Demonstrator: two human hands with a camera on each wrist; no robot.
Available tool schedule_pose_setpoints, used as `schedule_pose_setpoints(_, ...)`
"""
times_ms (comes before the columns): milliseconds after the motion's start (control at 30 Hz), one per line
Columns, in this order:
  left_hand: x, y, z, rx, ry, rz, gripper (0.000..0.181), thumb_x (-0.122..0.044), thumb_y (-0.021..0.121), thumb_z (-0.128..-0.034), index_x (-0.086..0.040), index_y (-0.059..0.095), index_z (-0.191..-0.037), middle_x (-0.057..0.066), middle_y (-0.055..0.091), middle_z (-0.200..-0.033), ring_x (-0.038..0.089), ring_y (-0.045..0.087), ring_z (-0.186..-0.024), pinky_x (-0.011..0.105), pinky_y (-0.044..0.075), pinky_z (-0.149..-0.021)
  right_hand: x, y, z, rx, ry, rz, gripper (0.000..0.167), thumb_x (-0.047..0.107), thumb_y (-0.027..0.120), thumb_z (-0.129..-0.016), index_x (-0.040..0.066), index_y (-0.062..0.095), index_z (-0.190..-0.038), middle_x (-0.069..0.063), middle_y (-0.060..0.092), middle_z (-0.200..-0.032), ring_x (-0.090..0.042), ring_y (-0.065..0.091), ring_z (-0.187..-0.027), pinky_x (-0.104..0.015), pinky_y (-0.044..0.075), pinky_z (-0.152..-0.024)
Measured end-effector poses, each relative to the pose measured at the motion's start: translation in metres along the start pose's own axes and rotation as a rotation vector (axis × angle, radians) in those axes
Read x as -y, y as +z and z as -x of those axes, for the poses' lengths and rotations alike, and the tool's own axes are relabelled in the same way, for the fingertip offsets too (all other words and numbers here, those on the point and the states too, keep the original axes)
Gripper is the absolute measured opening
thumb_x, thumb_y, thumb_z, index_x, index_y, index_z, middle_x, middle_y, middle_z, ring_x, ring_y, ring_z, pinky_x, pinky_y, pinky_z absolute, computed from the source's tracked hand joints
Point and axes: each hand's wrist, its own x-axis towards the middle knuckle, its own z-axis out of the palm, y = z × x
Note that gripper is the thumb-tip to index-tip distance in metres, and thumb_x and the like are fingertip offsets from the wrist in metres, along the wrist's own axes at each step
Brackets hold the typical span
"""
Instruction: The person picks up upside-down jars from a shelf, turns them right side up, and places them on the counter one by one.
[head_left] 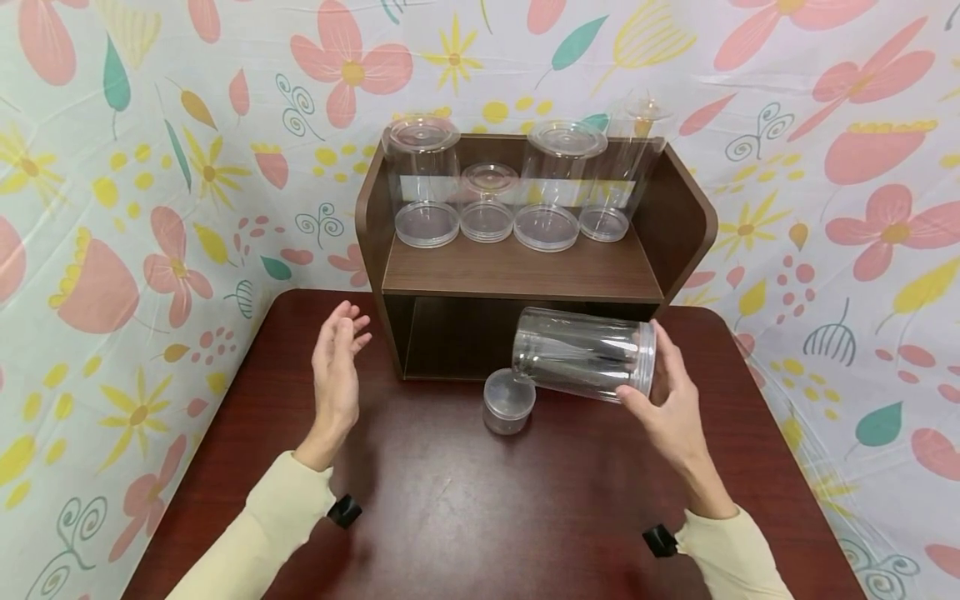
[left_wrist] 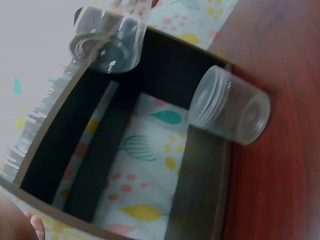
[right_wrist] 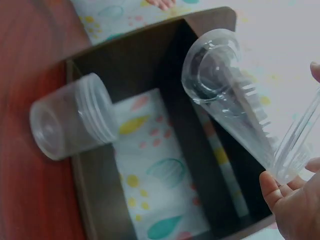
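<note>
My right hand (head_left: 671,400) grips a large clear jar (head_left: 577,352) by its lid end, the jar lying sideways in the air before the shelf's lower opening. In the right wrist view the fingers (right_wrist: 272,192) hold the lid rim of that jar (right_wrist: 225,95). A small clear lidded jar (head_left: 509,402) stands upright on the table, just below the big jar's base; both wrist views show it too. My left hand (head_left: 336,375) is raised at the left of the shelf, fingers extended, touching nothing. At the left wrist view's lower-left corner, part of the hand (left_wrist: 17,225) shows.
A brown two-level shelf (head_left: 517,271) stands at the back of the dark red table (head_left: 450,517). On its upper level several clear lidded jars of different sizes stand in a row. A flower-patterned cloth (head_left: 172,250) hangs behind.
</note>
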Motion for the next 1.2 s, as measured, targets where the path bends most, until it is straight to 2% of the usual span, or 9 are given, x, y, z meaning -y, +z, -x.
schedule_pose_setpoints(167,-0.008,-0.007,-0.015,0.015,0.024,-0.067,0.048,-0.021,0.047,-0.1094,0.004,0.045,-0.150,0.015,0.052,-0.143,0.032,0.053,-0.128,0.035,0.045,-0.107,0.007,-0.015,-0.009,-0.027,-0.080,0.008,0.088,-0.022,0.067,-0.078,-0.003,0.036,-0.158,-0.011,0.047,-0.139,-0.019,0.053,-0.119,-0.018,0.043,-0.099)
schedule_pose_setpoints(267,-0.012,-0.008,-0.023,0.028,0.019,-0.116,0.049,-0.020,0.049,-0.1091,0.003,0.043,-0.152,0.016,0.051,-0.146,0.031,0.052,-0.131,0.037,0.043,-0.110,0.015,-0.024,-0.014,-0.049,-0.062,0.059,0.088,-0.021,0.069,-0.078,0.000,0.037,-0.158,-0.010,0.045,-0.141,-0.019,0.049,-0.121,-0.018,0.040,-0.101)
schedule_pose_setpoints(433,-0.017,-0.001,-0.036,0.060,0.012,-0.199,0.054,-0.019,0.057,-0.1059,0.003,0.043,-0.153,0.019,0.050,-0.148,0.028,0.050,-0.135,0.033,0.040,-0.113,0.031,-0.037,-0.021,-0.074,-0.012,0.251,0.092,-0.019,0.073,-0.075,0.004,0.040,-0.158,-0.006,0.044,-0.147,-0.016,0.043,-0.128,-0.016,0.038,-0.103)
schedule_pose_setpoints(633,-0.016,0.009,-0.049,0.116,0.030,-0.280,0.061,-0.023,0.064,-0.1025,0.004,0.044,-0.153,0.023,0.048,-0.145,0.031,0.052,-0.134,0.032,0.042,-0.112,0.047,-0.044,-0.031,-0.081,-0.062,0.468,0.097,-0.012,0.082,-0.065,0.007,0.048,-0.154,-0.011,0.050,-0.146,-0.011,0.043,-0.131,-0.016,0.033,-0.105)
schedule_pose_setpoints(833,-0.013,0.015,-0.063,0.143,0.017,-0.347,0.059,-0.021,0.066,-0.1017,0.001,0.046,-0.153,0.022,0.050,-0.140,0.029,0.054,-0.127,0.039,0.043,-0.110,0.060,-0.046,-0.040,-0.086,-0.109,0.568,0.101,-0.008,0.087,-0.061,0.011,0.052,-0.153,-0.007,0.053,-0.144,-0.005,0.044,-0.129,-0.017,0.032,-0.103)
schedule_pose_setpoints(933,-0.011,0.018,-0.067,0.146,0.024,-0.375,0.058,-0.022,0.068,-0.1008,-0.001,0.049,-0.151,0.021,0.051,-0.138,0.028,0.053,-0.127,0.039,0.043,-0.110,0.065,-0.044,-0.043,-0.079,-0.125,0.620,0.103,-0.003,0.090,-0.060,0.015,0.052,-0.154,-0.008,0.053,-0.143,-0.005,0.044,-0.128,-0.016,0.031,-0.103)
schedule_pose_setpoints(1033,-0.009,0.020,-0.071,0.151,0.035,-0.394,0.058,-0.026,0.069,-0.1003,-0.001,0.051,-0.150,0.019,0.051,-0.139,0.028,0.053,-0.128,0.038,0.043,-0.110,0.067,-0.042,-0.046,-0.054,-0.148,0.691,0.104,0.002,0.093,-0.059,0.012,0.052,-0.153,-0.017,0.053,-0.143,-0.017,0.046,-0.129,-0.016,0.030,-0.100)
schedule_pose_setpoints(1200,-0.007,0.024,-0.075,0.154,0.033,-0.407,0.054,-0.029,0.069,-0.0999,-0.002,0.056,-0.145,0.019,0.052,-0.139,0.029,0.054,-0.128,0.040,0.045,-0.108,0.067,-0.037,-0.050,0.004,-0.140,0.771,0.105,0.012,0.096,-0.059,0.004,0.050,-0.153,-0.023,0.053,-0.140,-0.038,0.044,-0.128,-0.017,0.027,-0.094)
